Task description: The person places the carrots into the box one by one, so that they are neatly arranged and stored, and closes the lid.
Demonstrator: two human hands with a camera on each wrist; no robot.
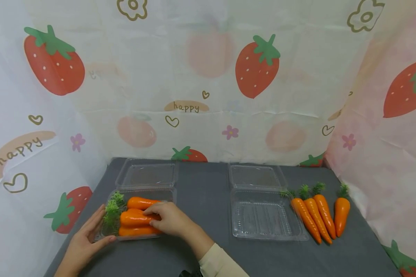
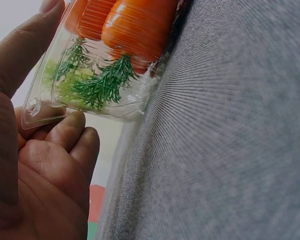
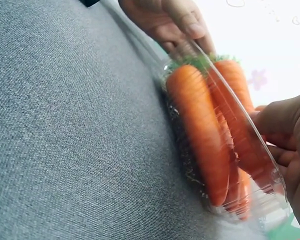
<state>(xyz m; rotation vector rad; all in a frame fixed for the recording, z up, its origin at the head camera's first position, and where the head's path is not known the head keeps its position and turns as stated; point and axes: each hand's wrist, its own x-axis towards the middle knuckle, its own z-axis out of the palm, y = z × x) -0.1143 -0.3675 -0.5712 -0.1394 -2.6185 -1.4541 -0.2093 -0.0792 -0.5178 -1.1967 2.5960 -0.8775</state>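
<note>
A clear plastic box [image 1: 138, 235] with its lid [image 1: 147, 175] folded back stands at the left of the table. Several toy carrots [image 1: 135, 218] lie in it side by side, their green leafy tops [image 1: 112, 215] bunched at the left end. My left hand [image 1: 84, 240] holds the box's left end, thumb by the front rim and fingers along the side. Reaching in from the right, my right hand [image 1: 170, 219] holds a middle carrot [image 3: 235, 85] with thumb and fingers curled over it. Its fingers [image 3: 275, 122] show beyond the box wall in the right wrist view.
To the right stands a second open clear box [image 1: 263, 215], its lid [image 1: 258, 176] lying back. Several more carrots [image 1: 315, 217] lie beside it, one overlapping its right rim in the head view. Printed cloth walls [image 1: 208, 77] surround the grey table [image 1: 208, 246].
</note>
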